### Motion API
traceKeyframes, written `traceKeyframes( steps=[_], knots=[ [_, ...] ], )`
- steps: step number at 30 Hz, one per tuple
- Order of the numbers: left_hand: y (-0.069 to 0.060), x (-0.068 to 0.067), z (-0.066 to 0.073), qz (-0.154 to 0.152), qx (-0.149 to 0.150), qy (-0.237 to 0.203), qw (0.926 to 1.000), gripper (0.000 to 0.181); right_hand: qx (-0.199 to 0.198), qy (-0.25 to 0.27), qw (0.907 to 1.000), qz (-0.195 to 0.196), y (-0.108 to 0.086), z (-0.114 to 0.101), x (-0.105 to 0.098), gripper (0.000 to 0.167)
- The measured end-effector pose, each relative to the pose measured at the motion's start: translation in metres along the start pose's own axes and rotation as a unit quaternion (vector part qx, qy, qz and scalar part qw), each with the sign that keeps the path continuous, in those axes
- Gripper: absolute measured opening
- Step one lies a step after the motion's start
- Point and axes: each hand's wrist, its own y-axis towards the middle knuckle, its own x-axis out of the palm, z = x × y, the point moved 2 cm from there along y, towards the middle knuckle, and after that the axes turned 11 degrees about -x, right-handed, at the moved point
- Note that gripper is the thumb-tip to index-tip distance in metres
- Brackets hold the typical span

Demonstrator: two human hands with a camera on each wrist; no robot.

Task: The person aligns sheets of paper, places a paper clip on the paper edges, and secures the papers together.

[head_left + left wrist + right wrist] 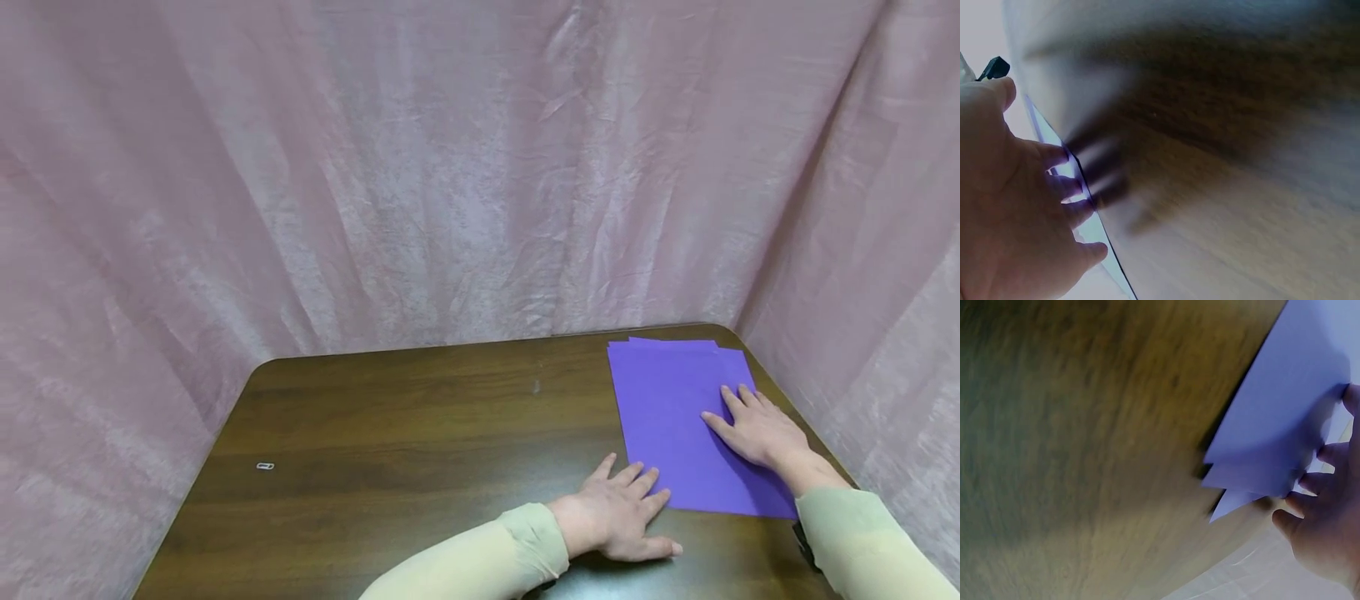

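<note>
Several purple sheets of paper (667, 417) lie in a slightly uneven stack at the right side of the table, their far corners fanned a little, as the corners of the purple sheets (1260, 431) also show in the right wrist view. My right hand (765, 429) rests on the right part of the stack with fingers spread. My left hand (618, 508) is at the stack's near left corner, fingers spread and straight, with some fingertips at the paper's edge. In the left wrist view my left hand (1022, 206) shows its palm side, and nothing is gripped.
A small paper clip (265, 467) lies on the left of the brown wooden table (420, 433). Pink curtains (465, 167) hang behind the table and along both sides. The table's right edge runs close beside the paper stack.
</note>
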Motion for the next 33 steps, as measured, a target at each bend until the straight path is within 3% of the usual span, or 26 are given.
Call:
traceKeyframes(
  steps=[5, 13, 18, 26, 33],
  knots=[
    [-0.006, 0.001, -0.008, 0.01, 0.002, 0.009, 0.9999, 0.074, -0.009, -0.002, 0.9999, 0.008, 0.003, -0.009, 0.002, 0.09],
    [-0.027, 0.016, -0.011, -0.001, 0.01, 0.03, 0.9995, 0.071, -0.027, -0.012, 0.999, 0.032, -0.01, -0.028, 0.018, 0.08],
    [-0.037, 0.02, -0.021, 0.009, 0.015, 0.033, 0.9993, 0.068, -0.038, -0.017, 0.9982, 0.042, -0.01, -0.04, 0.021, 0.074],
    [-0.06, 0.028, -0.056, 0.029, 0.041, 0.022, 0.9985, 0.063, -0.066, -0.029, 0.9961, 0.051, 0.003, -0.071, 0.024, 0.064],
    [-0.085, 0.035, -0.09, 0.071, 0.043, 0.012, 0.9965, 0.065, -0.087, -0.015, 0.9939, 0.067, 0.022, -0.104, 0.026, 0.064]
  ],
)
